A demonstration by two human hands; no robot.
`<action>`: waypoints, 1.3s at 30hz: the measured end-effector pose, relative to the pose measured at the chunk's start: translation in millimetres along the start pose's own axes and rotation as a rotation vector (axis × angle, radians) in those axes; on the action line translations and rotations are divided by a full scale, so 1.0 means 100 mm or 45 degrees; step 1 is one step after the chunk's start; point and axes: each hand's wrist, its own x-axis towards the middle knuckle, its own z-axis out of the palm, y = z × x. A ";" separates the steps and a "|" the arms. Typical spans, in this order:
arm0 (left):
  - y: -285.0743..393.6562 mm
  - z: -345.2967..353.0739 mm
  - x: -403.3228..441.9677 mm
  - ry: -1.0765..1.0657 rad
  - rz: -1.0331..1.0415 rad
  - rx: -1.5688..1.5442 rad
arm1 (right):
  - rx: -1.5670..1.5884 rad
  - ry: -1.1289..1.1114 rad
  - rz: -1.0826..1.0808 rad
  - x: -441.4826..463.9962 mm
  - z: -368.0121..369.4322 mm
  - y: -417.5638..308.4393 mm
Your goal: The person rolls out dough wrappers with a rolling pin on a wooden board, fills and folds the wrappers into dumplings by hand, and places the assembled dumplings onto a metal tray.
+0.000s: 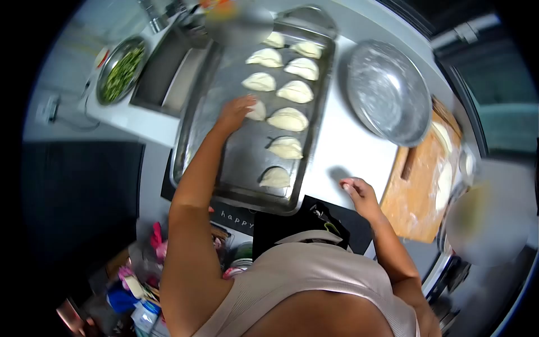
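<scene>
Reaching over the large metal tray (pixel 231 160), my left hand (pixel 236 114) has its fingers closed on the edge of a pale half-moon dumpling (pixel 256 110), which rests on the tray. Several more dumplings of the same folded shape lie in two columns on the tray, such as one dumpling (pixel 288 119) just right of that hand. To the right of the tray, my right hand (pixel 362 196) is held over the white counter (pixel 351 154). Its fingers are curled in toward the thumb, and I see nothing in them.
A big metal bowl (pixel 387 92) dusted white stands right of the tray. Beyond it, a floury wooden board (pixel 412 208) carries pieces of dough (pixel 444 185). At the upper left are a bowl of chopped greens (pixel 123 73) and a sink (pixel 160 73).
</scene>
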 end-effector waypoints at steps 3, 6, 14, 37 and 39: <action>0.10 -0.04 -0.04 0.005 -0.053 0.049 | -0.162 0.057 -0.070 -0.06 -0.07 0.04; 0.12 -0.14 -0.04 -0.073 -0.035 0.030 | -0.255 0.096 -0.122 -0.17 -0.24 -0.02; 1.21 -0.20 0.00 0.658 -0.169 -0.178 | -0.377 0.714 0.160 -0.81 -1.79 0.81; 5.30 4.36 -0.15 -0.155 -0.245 -0.480 | -0.753 0.981 0.708 -0.72 -5.37 2.16; 5.27 4.52 -0.13 -0.189 -0.307 -0.568 | -0.622 1.057 0.611 -0.75 -5.36 2.21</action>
